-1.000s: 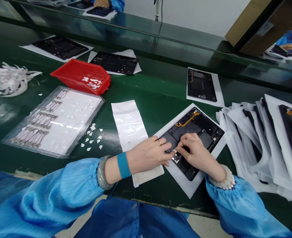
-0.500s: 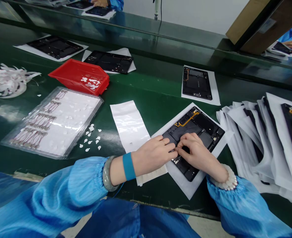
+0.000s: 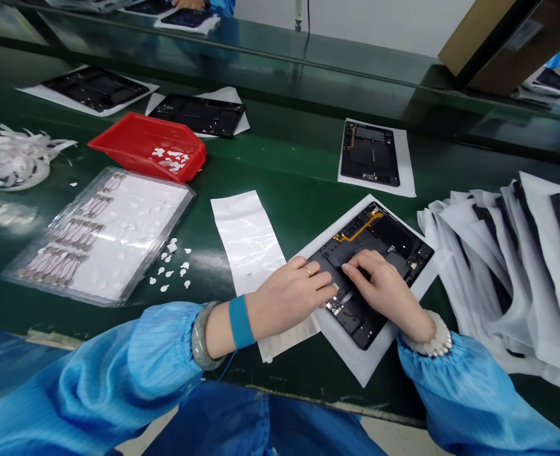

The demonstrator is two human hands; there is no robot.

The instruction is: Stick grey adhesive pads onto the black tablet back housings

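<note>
A black tablet frame with an orange flex cable lies on a white foam sheet near the table's front edge. Both my hands rest on its lower half. My left hand is curled, its thumb and fingertips pinched at the frame's left edge. My right hand has its fingers pressed together on the frame's inside, pointing toward the left hand. A thin small strip shows between the two hands; what each hand grips is hidden. My left wrist lies over a white backing sheet.
To the left are a clear tray of flex parts, a red bin, scattered white bits and a heap of white strips. A stack of foam-wrapped frames lies at the right. More frames sit farther back on the belt.
My right hand's fingers have slid up and flattened onto the frame, uncovering the small strip. The frames on the belt behind have shifted left. My left hand has barely moved.
</note>
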